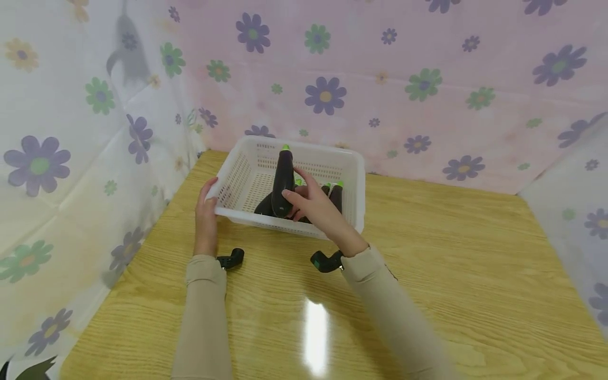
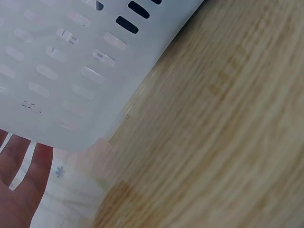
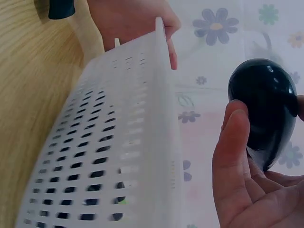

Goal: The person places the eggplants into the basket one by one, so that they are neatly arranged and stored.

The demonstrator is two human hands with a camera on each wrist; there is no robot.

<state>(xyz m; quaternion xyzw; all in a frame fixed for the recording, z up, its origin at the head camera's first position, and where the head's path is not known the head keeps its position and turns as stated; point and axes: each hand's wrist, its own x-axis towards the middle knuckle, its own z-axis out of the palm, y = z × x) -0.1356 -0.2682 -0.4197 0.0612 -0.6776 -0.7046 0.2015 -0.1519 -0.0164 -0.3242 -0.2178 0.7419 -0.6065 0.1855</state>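
My right hand (image 1: 323,210) holds a dark eggplant (image 1: 283,182) with a bright green stem end, raised over a white plastic basket (image 1: 355,174). Thumb and fingers grip it near its rounded end, which shows glossy in the right wrist view, above the level of the rim. The left hand (image 1: 206,219) grips the basket's near left corner, with fingertips at the rim. Inside lie several more eggplants (image 1: 336,196), mostly toward the front and right, partly hidden by the right hand. In the left wrist view, fingers (image 2: 28,204) show below the slotted basket wall (image 2: 80,90).
The basket stands on a wood-grain table (image 1: 451,264), close to a flower-print cloth (image 1: 380,105) at the back. The same cloth hangs at both sides. Dark wrist-camera mounts (image 1: 326,261) project from both wrists over the table.
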